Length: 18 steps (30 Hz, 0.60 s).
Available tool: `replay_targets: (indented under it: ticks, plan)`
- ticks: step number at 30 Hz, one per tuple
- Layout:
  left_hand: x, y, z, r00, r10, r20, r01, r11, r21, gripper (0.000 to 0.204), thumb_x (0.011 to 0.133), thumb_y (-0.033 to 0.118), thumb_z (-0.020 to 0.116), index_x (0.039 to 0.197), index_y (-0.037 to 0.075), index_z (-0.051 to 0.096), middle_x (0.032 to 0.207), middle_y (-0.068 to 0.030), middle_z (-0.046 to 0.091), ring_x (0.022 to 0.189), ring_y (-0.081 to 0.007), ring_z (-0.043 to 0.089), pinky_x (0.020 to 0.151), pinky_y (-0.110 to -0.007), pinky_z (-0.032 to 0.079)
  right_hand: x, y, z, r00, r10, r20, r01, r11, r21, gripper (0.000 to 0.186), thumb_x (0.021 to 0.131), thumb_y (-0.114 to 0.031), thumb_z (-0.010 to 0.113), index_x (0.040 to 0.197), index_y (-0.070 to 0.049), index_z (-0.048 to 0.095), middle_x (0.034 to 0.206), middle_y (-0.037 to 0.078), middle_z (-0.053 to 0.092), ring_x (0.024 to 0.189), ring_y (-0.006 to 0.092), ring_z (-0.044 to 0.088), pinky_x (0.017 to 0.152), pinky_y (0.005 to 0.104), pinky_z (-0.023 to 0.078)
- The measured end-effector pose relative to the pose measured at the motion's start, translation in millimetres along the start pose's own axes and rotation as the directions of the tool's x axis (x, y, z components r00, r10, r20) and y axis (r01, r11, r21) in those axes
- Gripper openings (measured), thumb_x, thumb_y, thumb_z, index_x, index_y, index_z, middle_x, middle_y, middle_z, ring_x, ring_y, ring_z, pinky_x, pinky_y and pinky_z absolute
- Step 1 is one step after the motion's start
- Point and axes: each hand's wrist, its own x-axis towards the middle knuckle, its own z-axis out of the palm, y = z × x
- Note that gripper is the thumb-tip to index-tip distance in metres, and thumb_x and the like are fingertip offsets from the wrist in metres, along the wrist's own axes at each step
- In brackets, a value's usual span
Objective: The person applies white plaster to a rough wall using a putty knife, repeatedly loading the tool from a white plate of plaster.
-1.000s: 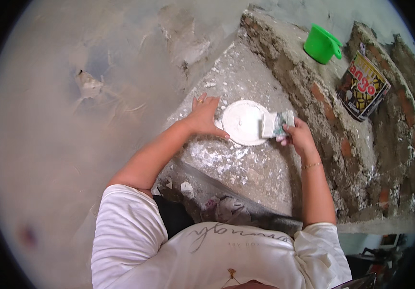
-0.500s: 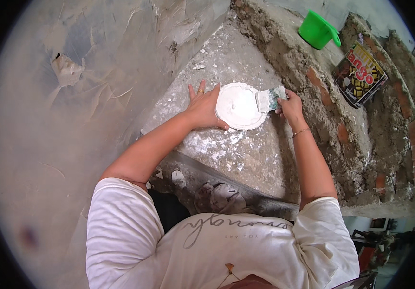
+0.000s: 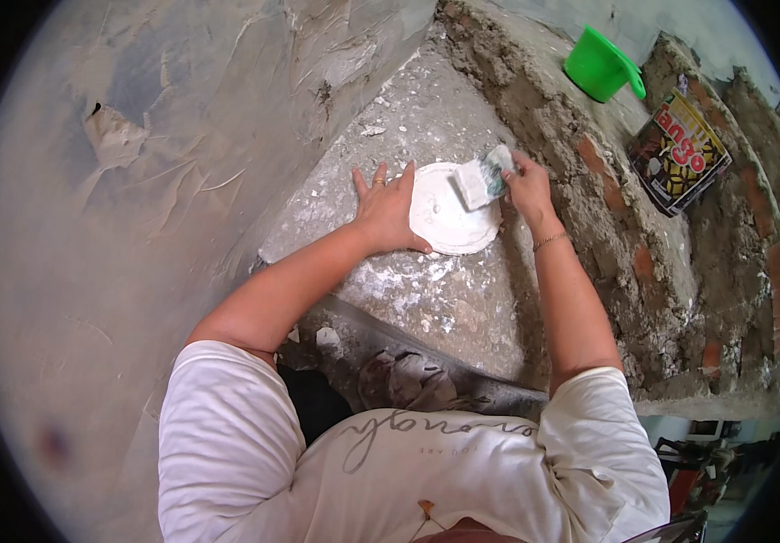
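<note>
A round white disc (image 3: 435, 217), coated with a plaster-like paste and with a small mark at its centre, lies flat on the rough stair tread. My left hand (image 3: 388, 213) rests against the disc's left edge, fingers spread, thumb along its near side. In my right hand (image 3: 527, 185) is a small flat scraper (image 3: 480, 179), its blade thick with white paste and greenish near the fingers. The blade is over the disc's upper right part; whether it touches the surface is hard to tell.
The tread (image 3: 444, 308) is spotted with white splashes. At right, rough brick steps (image 3: 607, 235) carry a green dipper with a handle (image 3: 598, 68) and a dark square tin (image 3: 680, 154). A grey plastered wall (image 3: 137, 271) borders the left, with a peeling patch.
My right hand has shifted up and left, lifting and turning the scraper from the disc's right edge to farther over it. My left hand stays at the disc's left edge.
</note>
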Motion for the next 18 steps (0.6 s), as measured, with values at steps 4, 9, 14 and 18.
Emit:
replay_targets:
  ticks: [4,9,14,18]
  plan:
    - [3,8,-3,0.999,0.001,0.043,-0.003,1.000,0.029,0.138,0.048,0.052,0.089,0.147,-0.008,0.014,0.140,-0.0237,0.046,0.140,-0.0490,0.023,0.107,-0.071,-0.004,31,26,7,0.994,0.014,-0.110,-0.008,0.999,0.051,0.042,0.081,-0.006,0.066,0.122,-0.002,0.063,0.115,0.022,0.066,0.109,0.0323,0.063,0.093,0.0352,0.046]
    - [4,5,0,0.999,-0.042,-0.001,0.042,0.999,-0.005,0.146,0.045,0.050,0.091,0.146,-0.011,0.005,0.135,-0.0275,0.049,0.140,-0.0467,0.023,0.108,-0.070,-0.005,37,11,22,0.992,-0.088,-0.087,0.073,0.983,-0.167,0.043,0.079,-0.010,0.066,0.121,-0.004,0.063,0.115,0.022,0.065,0.109,0.0345,0.062,0.094,0.0366,0.047]
    - [6,5,3,0.999,-0.047,-0.017,0.047,0.999,-0.010,0.150,0.046,0.050,0.091,0.146,-0.011,-0.001,0.133,-0.0296,0.050,0.140,-0.0463,0.024,0.108,-0.069,-0.005,41,-3,31,0.995,-0.102,-0.019,0.097,0.980,-0.171,0.040,0.081,-0.010,0.066,0.121,-0.005,0.064,0.115,0.021,0.066,0.107,0.0330,0.063,0.093,0.0355,0.047]
    - [7,6,1,0.999,-0.052,-0.009,0.052,0.998,-0.043,0.154,0.042,0.050,0.091,0.147,-0.009,-0.004,0.137,-0.0328,0.044,0.140,-0.0458,0.025,0.110,-0.068,-0.003,35,-9,46,0.984,-0.121,0.131,0.138,0.982,-0.129,0.039,0.082,-0.009,0.067,0.121,-0.006,0.065,0.116,0.018,0.066,0.108,0.0317,0.063,0.094,0.0351,0.047]
